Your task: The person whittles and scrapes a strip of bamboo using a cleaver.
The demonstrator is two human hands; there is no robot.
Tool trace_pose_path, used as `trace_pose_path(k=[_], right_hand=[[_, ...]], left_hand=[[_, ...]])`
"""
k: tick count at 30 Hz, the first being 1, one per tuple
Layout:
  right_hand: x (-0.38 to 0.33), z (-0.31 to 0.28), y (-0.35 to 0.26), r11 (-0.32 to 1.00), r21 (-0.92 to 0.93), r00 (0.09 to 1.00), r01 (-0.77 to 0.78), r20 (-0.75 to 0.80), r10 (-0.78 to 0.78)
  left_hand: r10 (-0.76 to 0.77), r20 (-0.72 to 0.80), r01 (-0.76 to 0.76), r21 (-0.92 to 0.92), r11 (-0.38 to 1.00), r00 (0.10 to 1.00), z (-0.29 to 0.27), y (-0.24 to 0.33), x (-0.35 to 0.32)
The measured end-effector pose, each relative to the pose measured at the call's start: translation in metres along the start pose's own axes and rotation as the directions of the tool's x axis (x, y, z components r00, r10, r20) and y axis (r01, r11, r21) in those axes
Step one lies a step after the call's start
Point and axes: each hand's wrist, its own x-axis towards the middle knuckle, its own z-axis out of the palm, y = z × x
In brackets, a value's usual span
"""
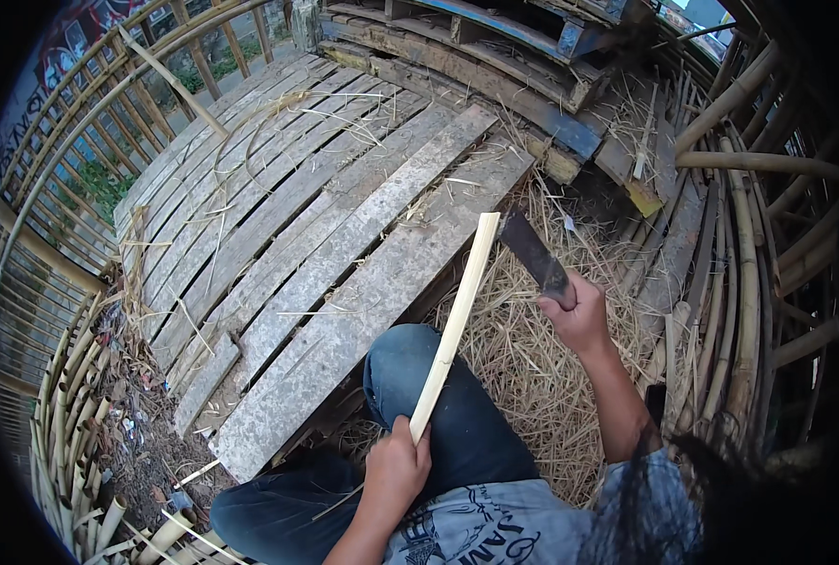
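A pale split bamboo strip (452, 325) stands slanted over my bent knee, its lower end in my closed left hand (396, 471). Its upper end reaches just left of the dark, broad blade of a machete (535, 254). My right hand (578, 314) is wrapped round the machete's lower end, so the handle is mostly hidden. The blade points up and to the left, close to the strip's top; I cannot tell whether they touch. A thin sliver (337, 502) sticks out beside my left wrist.
A weathered slatted wooden platform (316, 235) spreads ahead and left. Bamboo shavings (523, 377) cover the ground at right. Stacked pallets (495, 47) stand at the back, bamboo poles (744, 254) lean along the right, and a bamboo fence (62, 160) curves round the left. Cut bamboo pieces (66, 424) lie lower left.
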Motion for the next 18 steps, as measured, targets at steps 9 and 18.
trace_pose_path(k=[9, 18], right_hand=[[-0.056, 0.026, -0.043, 0.912, -0.156, 0.78, 0.379, 0.584, -0.225], [-0.014, -0.001, -0.011, 0.815, -0.347, 0.821, 0.463, 0.514, -0.248]], left_hand=[[0.252, -0.147, -0.213, 0.241, 0.947, 0.956, 0.002, 0.003, 0.003], [0.091, -0.062, -0.074, 0.232, 0.97, 0.994, 0.003, 0.015, 0.0]])
